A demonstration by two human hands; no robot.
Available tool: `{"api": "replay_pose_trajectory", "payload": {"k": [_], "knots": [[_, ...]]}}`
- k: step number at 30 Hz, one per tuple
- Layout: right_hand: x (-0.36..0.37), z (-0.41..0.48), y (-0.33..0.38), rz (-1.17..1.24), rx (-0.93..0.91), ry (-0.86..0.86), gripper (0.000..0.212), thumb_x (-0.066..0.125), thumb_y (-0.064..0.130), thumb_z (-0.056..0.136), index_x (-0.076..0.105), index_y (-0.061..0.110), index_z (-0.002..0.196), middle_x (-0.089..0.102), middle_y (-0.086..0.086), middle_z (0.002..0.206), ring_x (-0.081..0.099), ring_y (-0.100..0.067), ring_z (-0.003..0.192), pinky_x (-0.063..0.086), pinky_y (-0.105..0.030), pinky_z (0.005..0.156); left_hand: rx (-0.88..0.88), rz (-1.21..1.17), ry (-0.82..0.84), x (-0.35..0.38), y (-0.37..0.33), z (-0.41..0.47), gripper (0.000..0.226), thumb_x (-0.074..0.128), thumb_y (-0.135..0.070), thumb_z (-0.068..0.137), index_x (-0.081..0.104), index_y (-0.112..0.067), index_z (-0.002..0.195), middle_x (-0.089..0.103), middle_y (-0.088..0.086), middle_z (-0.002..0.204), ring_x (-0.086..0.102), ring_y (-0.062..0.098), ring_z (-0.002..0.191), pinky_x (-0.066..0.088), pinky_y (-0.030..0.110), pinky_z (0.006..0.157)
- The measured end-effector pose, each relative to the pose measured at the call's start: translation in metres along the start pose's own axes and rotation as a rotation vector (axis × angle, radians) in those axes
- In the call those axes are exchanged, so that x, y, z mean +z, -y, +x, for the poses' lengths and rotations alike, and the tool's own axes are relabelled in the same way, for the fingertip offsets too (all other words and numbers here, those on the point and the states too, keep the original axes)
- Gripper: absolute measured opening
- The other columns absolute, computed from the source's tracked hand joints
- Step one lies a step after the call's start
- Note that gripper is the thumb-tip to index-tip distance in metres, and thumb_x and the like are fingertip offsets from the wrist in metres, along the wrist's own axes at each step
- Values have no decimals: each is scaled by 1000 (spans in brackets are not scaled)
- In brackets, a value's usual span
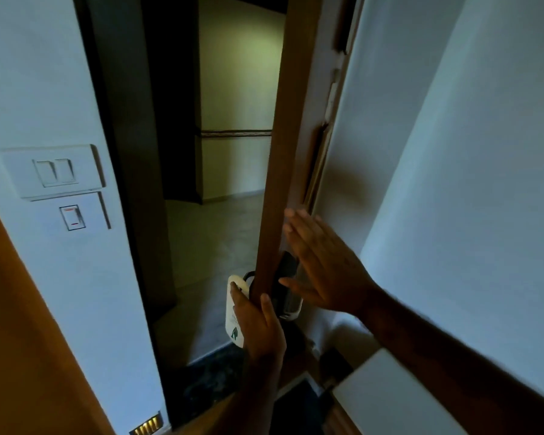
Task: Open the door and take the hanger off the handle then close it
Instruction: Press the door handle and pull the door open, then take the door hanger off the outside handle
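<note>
The wooden door stands open inward, its brown edge facing me. A white card hanger with dark print hangs on the outer handle, left of the door edge. My left hand reaches around the edge, fingers on the hanger and thumb against the door edge. My right hand lies flat and open against the door's inner face, just above the dark inner lock plate and handle. The outer handle is mostly hidden behind the door edge.
Light switches and a single switch sit on the white wall to the left. A lit corridor floor shows through the doorway. A white wall runs close on the right, with a white surface below it.
</note>
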State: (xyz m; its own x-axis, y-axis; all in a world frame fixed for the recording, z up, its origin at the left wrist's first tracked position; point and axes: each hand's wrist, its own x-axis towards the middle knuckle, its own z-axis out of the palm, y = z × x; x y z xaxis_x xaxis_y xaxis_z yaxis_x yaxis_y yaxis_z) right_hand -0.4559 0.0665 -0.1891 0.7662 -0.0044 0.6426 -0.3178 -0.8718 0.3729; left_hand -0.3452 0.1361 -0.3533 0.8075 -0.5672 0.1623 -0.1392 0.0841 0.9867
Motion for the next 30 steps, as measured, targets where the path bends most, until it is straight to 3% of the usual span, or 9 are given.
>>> {"api": "replay_pose_trajectory", "payload": {"k": [3, 5, 10, 13, 18, 20, 23, 26, 30], "knots": [[-29, 16, -12, -211, -194, 42, 88, 49, 53, 106, 10, 1, 164, 12, -22, 172, 12, -34, 160, 12, -49, 130, -20, 70, 64, 16, -7, -27, 95, 20, -85, 93, 8, -27, 167, 33, 15, 169, 43, 38, 151, 42, 60, 120], [-36, 22, -18, -328, -269, 95, 83, 44, 51, 109, 10, -1, 163, 11, -23, 171, 10, -34, 160, 7, -48, 130, -25, 103, 119, 21, -12, -40, 86, 30, -70, 99, 9, -22, 167, 36, 20, 165, 47, 41, 146, 44, 60, 118], [-45, 3, -45, -535, -282, 225, 72, 33, 47, 111, 20, -2, 162, 21, -21, 171, 14, -32, 160, 1, -45, 130, 16, 103, 234, 41, -26, -69, 95, 28, -70, 95, 17, -8, 166, 37, 22, 166, 41, 41, 152, 38, 61, 122], [-53, -19, -60, -589, -281, 215, 73, 39, 49, 109, 25, 0, 162, 28, -19, 169, 21, -31, 159, 6, -45, 130, 59, 147, 313, 47, -11, -73, 100, 24, -81, 95, 11, -13, 168, 29, 19, 171, 32, 37, 158, 29, 57, 129], [-69, -46, -79, -682, -301, 200, 74, 45, 52, 105, 35, 3, 159, 36, -16, 166, 29, -29, 156, 8, -45, 130, 21, 204, 340, 28, 37, -42, 92, 29, -80, 96, -1, -29, 167, 15, 6, 176, 20, 26, 162, 22, 49, 131], [-76, -52, -83, -713, -313, 203, 73, 45, 52, 105, 39, 3, 158, 41, -15, 164, 32, -29, 154, 9, -44, 129, -45, 185, 387, 17, 40, -27, 97, 37, -77, 93, 0, -28, 168, 11, 5, 177, 18, 26, 163, 23, 53, 132], [-84, -60, -89, -742, -323, 197, 72, 45, 53, 104, 43, 4, 156, 44, -15, 161, 35, -28, 151, 13, -44, 127, -185, 128, 582, 11, 26, -8, 109, 65, -68, 87, 17, -10, 167, 27, 17, 171, 32, 36, 157, 30, 57, 128], [-87, -63, -90, -750, -332, 191, 71, 46, 53, 103, 46, 4, 155, 46, -15, 160, 38, -27, 150, 14, -44, 127, -292, 251, 749, 15, 27, 0, 77, 67, -12, 102, 22, 0, 164, 30, 22, 169, 30, 38, 158, 23, 51, 130], [-88, -64, -93, -756, -339, 195, 71, 46, 54, 103, 47, 4, 154, 47, -15, 159, 37, -28, 150, 14, -44, 126, -365, 523, 875, 23, 39, 22, 45, 47, -14, 112, 40, -1, 155, 49, 19, 158, 48, 31, 148, 39, 39, 122]]}}
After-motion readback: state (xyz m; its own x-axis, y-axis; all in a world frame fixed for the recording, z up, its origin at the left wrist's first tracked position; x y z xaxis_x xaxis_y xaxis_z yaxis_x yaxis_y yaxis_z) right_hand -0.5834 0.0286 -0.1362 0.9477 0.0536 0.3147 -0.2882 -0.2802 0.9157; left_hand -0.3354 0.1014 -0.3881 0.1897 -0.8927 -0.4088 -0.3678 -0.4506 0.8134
